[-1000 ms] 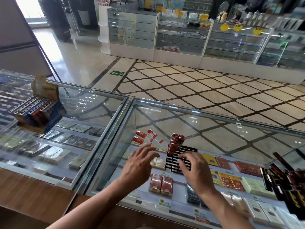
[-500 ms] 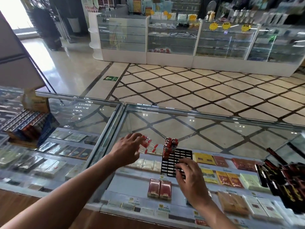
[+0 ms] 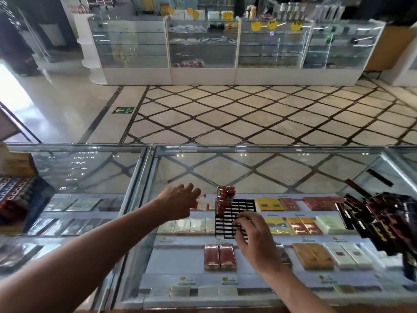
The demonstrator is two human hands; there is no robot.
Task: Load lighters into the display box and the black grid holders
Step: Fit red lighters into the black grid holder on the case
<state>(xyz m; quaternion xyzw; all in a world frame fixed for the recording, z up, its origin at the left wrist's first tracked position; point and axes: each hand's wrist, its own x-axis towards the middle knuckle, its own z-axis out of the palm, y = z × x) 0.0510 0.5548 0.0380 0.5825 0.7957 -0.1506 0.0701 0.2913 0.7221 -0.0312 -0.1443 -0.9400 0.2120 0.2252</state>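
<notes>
Head view. Glass surface (image 3: 293,168) of a shop display case, seen from above, with both forearms reaching forward over it. Black grid holder (image 3: 244,206) stands on the glass near the centre, tilted slightly towards the viewer. Red lighters (image 3: 224,197) fill only the cells of its far left corner and stand upright, metal caps uppermost. Right hand (image 3: 255,236) grips the near right part of the holder; its fingers (image 3: 242,219) are bent and close together, tips on the grid bars, and the thumb is hidden. Left hand (image 3: 178,204) hovers just left of the holder, its fingers (image 3: 191,189) apart and lightly bent, holding nothing. Loose lighters (image 3: 202,203) lie flat on the glass just beyond the left fingertips, between that hand and the holder; whether the hand touches them cannot be told. Display box (image 3: 15,193), partly filled with rows of lighters, stands on the adjoining case at the far left, well apart from both hands. Dark packages (image 3: 383,222), blurred, lie at the right edge. Cigarette packs (image 3: 220,256) lie on shelves beneath the glass.
</notes>
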